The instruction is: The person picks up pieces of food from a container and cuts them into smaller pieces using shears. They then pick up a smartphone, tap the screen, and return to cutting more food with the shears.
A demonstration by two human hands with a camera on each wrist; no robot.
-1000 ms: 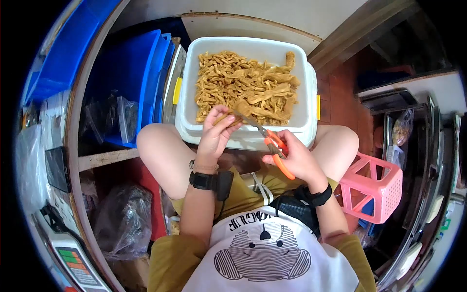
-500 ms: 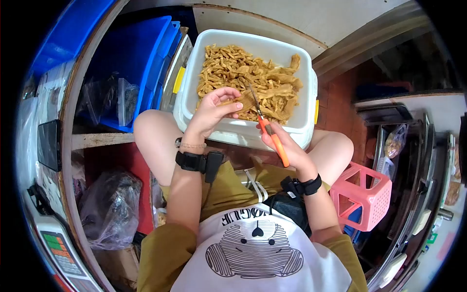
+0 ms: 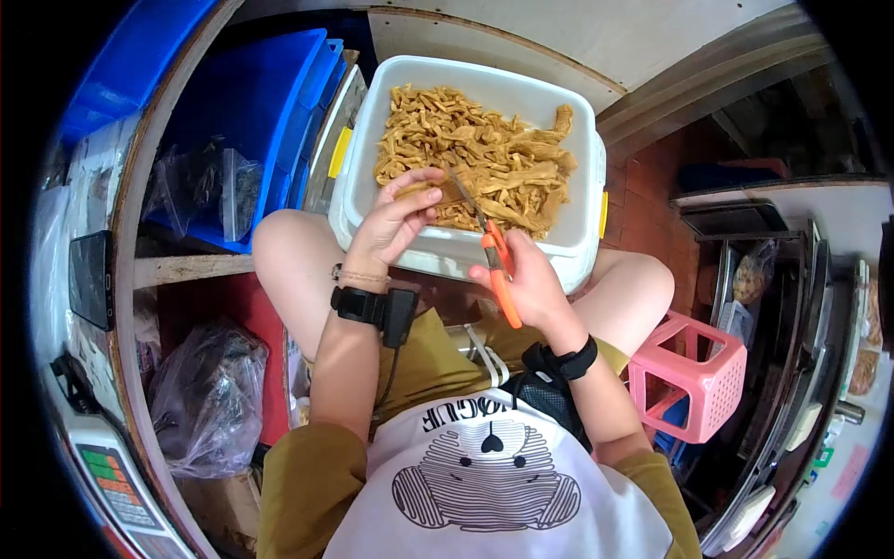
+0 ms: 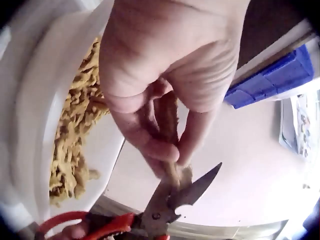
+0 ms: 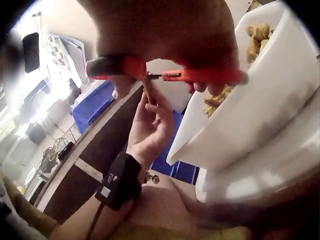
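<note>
My left hand (image 3: 396,222) pinches a brown, wrinkled food strip (image 4: 167,120) between thumb and fingers, over the near side of a white plastic tub (image 3: 582,200). My right hand (image 3: 538,284) grips orange-handled scissors (image 3: 498,275). In the left wrist view the scissor blades (image 4: 200,184) stand apart, with the strip's end between them just past my left fingertips. Inside the tub lies a heap of similar brown pieces (image 3: 456,130), small cut bits at the left and longer, wider ones at the right.
The tub stands between my bent knees. Blue bins (image 3: 270,121) fill the shelf at the left, above a bulging plastic bag (image 3: 209,401). At the right are a pink stool (image 3: 717,391) and a dark rack (image 3: 792,326). A scale (image 3: 126,484) sits at lower left.
Both hands have shifted slightly left over the tub since half a second ago. The scissors have turned, and their blades have come to the strip at my left fingertips.
</note>
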